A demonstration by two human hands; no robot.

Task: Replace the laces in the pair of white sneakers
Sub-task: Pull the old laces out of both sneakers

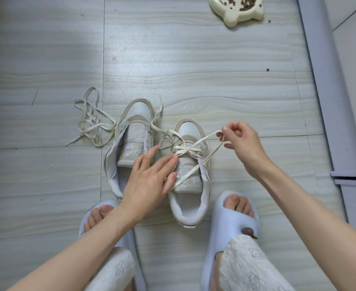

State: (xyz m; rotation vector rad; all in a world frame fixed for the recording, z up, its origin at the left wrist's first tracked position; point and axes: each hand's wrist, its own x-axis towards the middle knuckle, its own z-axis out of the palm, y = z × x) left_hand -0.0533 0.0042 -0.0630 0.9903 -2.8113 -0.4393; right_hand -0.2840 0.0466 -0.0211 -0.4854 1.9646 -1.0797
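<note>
Two white sneakers (pixel 131 143) stood side by side on a pale wood-grain floor (pixel 194 59), toes pointing away from the person crouched over them. Her right hand (pixel 242 143) was raised beside the right sneaker (pixel 190 177), thumb and fingertips pinching a loop of cream lace (pixel 206 139) that ran taut from the eyelets up to the curled fingers. The left hand (pixel 149 179) lay flat with straight, slightly spread fingers across the gap between the shoes, its fingertips touching the crossed lacing and pressing down on the tongue of the right sneaker; it gripped nothing. One strand of the lace passed under those fingers and back over the tongue. The right sneaker was laced only part of the way, with slack loops trailing toward its toe and across to its neighbour. The left sneaker (pixel 128 148) stood unlaced and spread open, its tongue exposed. Just beside its toe, on the left, a loose lace (pixel 91 122) lay in a tangle on the floor. Near the bottom of the view, two feet in pale blue slides (pixel 231 208) flanked the heels of the shoes, with patterned trouser legs (pixel 246 265) below them. Well apart, at the top edge, sat a cream pet bowl (pixel 238 11) holding dark kibble, with a few pellets scattered on the floor near it
</note>
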